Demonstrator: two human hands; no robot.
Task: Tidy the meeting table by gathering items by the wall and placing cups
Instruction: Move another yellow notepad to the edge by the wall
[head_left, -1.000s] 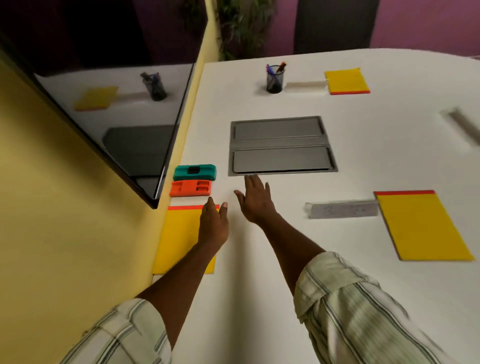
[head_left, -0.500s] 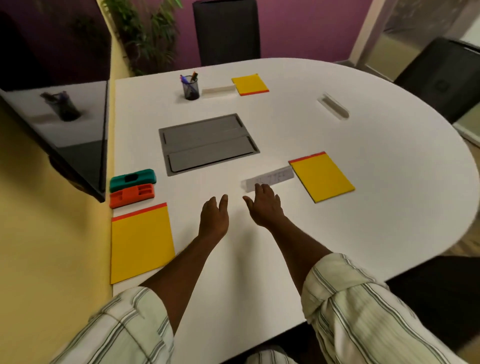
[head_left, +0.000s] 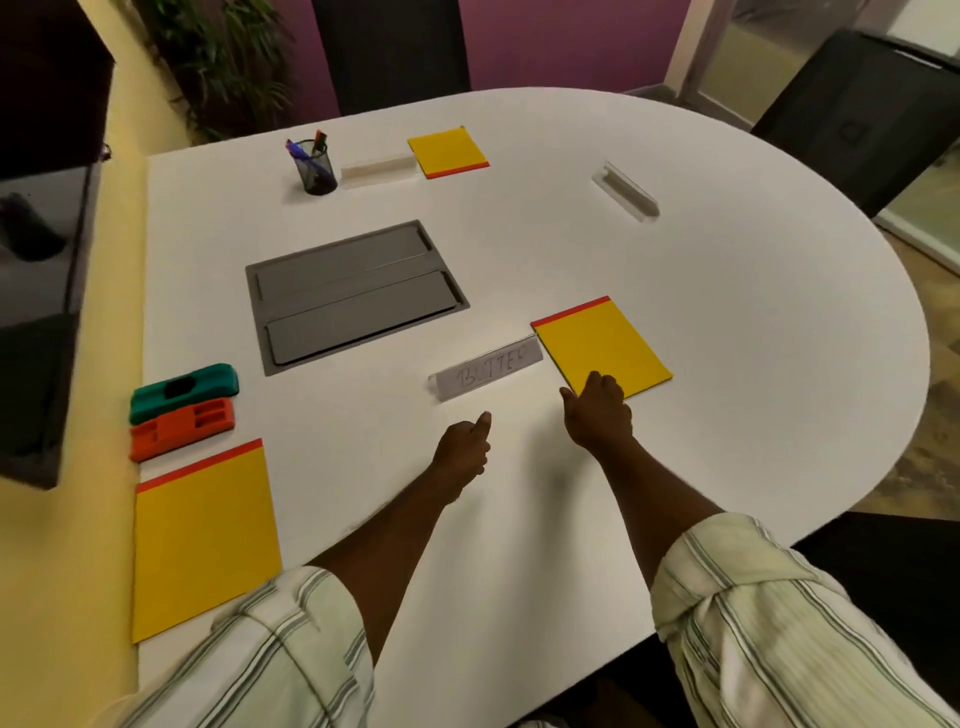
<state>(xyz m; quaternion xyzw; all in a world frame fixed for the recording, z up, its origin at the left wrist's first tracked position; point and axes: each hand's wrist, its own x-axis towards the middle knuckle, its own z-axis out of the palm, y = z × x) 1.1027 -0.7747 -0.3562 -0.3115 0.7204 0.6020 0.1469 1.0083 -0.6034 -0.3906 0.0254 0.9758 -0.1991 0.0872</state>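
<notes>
My right hand (head_left: 597, 410) lies over the near corner of a yellow notepad with a red top strip (head_left: 605, 345), right of the table's middle. Its fingers bend down onto the pad and the thumb sticks out left; the pad lies flat. My left hand (head_left: 462, 452) hovers over bare table, loosely curled, holding nothing. A clear name placard (head_left: 488, 371) lies just left of that pad. By the yellow wall sit a second yellow notepad (head_left: 202, 535), an orange eraser (head_left: 182, 427) and a green eraser (head_left: 184, 384). No drinking cup is in view.
On the white table (head_left: 727, 415) are a grey cable hatch (head_left: 353, 293), a mesh pen cup (head_left: 314, 166), a third yellow pad (head_left: 447, 151) and two more placards (head_left: 379, 169) (head_left: 626, 191). A dark screen (head_left: 36, 312) hangs on the left wall. Black chairs stand behind.
My view swung right, away from the wall. My right hand moved right from beside the left-hand pad to the corner of the middle pad. My left hand followed and curled.
</notes>
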